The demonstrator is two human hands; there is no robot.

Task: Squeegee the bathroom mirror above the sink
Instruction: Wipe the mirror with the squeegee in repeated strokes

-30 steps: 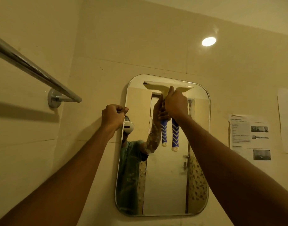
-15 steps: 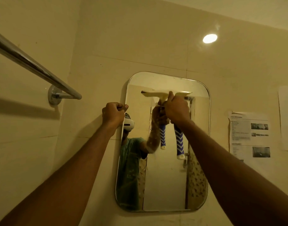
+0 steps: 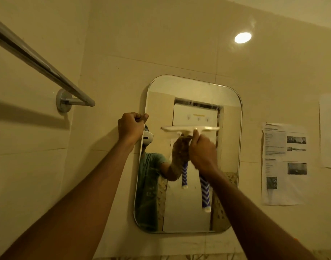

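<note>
A rounded rectangular mirror (image 3: 230, 128) hangs on the beige tiled wall. My right hand (image 3: 202, 152) grips a squeegee (image 3: 189, 129) with a white blade and a blue-and-white zigzag handle. The blade lies level against the glass, roughly a third of the way down the mirror. My left hand (image 3: 131, 128) is fisted at the mirror's left edge, fingers curled around the rim. The glass reflects a person in a green shirt, the hand and the squeegee.
A chrome towel bar (image 3: 39, 62) juts out from the left wall at upper left. Printed paper sheets (image 3: 284, 164) are stuck on the wall right of the mirror. A round light glare (image 3: 242, 37) shows on the tiles above.
My right hand has drawn the squeegee down from the mirror's top edge to about a third of the way down. My left hand has stayed on the left rim.
</note>
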